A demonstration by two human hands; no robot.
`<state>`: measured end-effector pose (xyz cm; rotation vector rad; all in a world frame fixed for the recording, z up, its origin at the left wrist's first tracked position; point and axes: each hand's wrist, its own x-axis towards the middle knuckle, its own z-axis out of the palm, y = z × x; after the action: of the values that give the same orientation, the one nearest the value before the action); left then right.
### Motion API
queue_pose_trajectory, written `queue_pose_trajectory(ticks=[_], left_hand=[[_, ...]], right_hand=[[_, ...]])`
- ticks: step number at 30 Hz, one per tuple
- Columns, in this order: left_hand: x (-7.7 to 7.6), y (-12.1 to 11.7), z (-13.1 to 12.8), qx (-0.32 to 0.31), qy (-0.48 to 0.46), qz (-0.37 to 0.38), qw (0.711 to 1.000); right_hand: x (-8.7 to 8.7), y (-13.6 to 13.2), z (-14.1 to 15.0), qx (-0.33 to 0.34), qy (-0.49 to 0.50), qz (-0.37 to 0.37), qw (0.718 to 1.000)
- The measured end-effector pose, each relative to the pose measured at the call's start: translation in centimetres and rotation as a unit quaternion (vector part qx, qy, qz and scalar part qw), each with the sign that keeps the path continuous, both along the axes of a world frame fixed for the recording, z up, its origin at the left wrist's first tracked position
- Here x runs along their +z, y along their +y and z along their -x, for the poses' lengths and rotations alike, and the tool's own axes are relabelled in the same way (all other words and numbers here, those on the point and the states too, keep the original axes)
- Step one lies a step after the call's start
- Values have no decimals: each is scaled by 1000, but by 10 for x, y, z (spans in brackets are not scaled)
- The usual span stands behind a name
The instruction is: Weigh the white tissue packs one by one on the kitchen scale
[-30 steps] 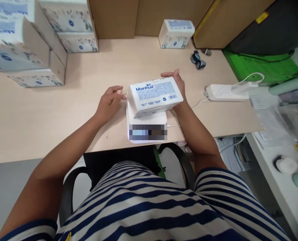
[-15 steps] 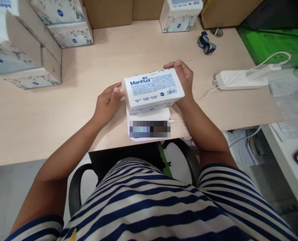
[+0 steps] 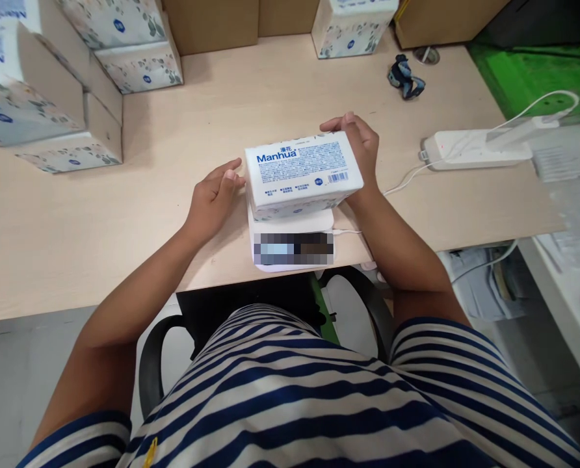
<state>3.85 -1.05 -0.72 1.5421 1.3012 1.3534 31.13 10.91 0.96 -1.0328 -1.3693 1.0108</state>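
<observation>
- Stacked packs (image 3: 41,97) are set on the pale surface (image 3: 148,162), backed by cardboard (image 3: 212,29).
- The left hand (image 3: 212,205) is held half open, fingers just beside the Manhua pack (image 3: 302,169).
- That pack is seen over the scale (image 3: 290,222).
- Right hand (image 3: 365,156): fingers half curled at its right end; grip cannot be told.
- A power strip (image 3: 475,151) is placed near green material (image 3: 538,81).

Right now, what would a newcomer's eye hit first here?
Probably the white Manhua pack, over the white device at the table's near edge, between the left hand and the right hand. Next, the stacked floral packs at the far left, then the blue-and-white striped shirt filling the bottom.
</observation>
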Motion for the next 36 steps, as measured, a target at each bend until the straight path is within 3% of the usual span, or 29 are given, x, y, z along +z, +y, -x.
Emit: queue_pose_trajectory(ticks=[10,30,36], left_hand=[[4,-2,-1,16,36,-2,999],[8,-3,-2,17,56,-2,998],[0,7,7,87,34,-17,995]], right_hand=[[11,-14,8,-16,19,27,999],[4,-11,6,-21,26,8,999],[13,-1,-6,-62,29,-44,997]])
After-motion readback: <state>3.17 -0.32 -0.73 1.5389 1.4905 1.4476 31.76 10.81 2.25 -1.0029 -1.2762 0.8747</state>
